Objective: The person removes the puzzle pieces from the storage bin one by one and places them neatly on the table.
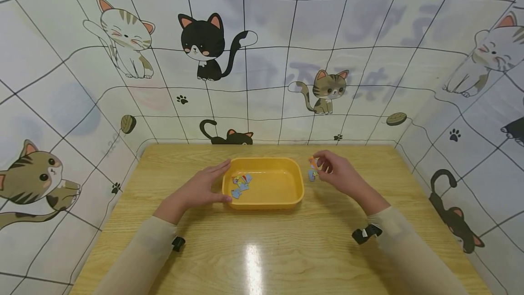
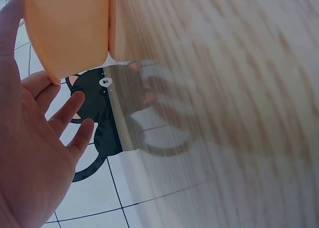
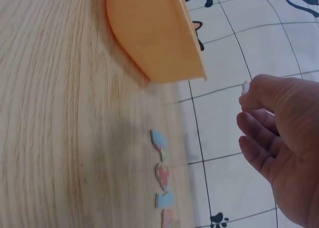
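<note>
1. Piece (image 3: pixel 245 87) was clamped in the fingers of the right hand (image 1: pixel 339 174), right of centre.
2. Tray (image 1: pixel 280 185), at frame centre, was touched by the left hand (image 1: pixel 200 189), fingers apart.
3. Piece transfer was judged in hand; controlled release seemed needed next.

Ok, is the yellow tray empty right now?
No, the head view shows several small colorful pieces lying inside the yellow tray, near the end by the left hand.
</note>
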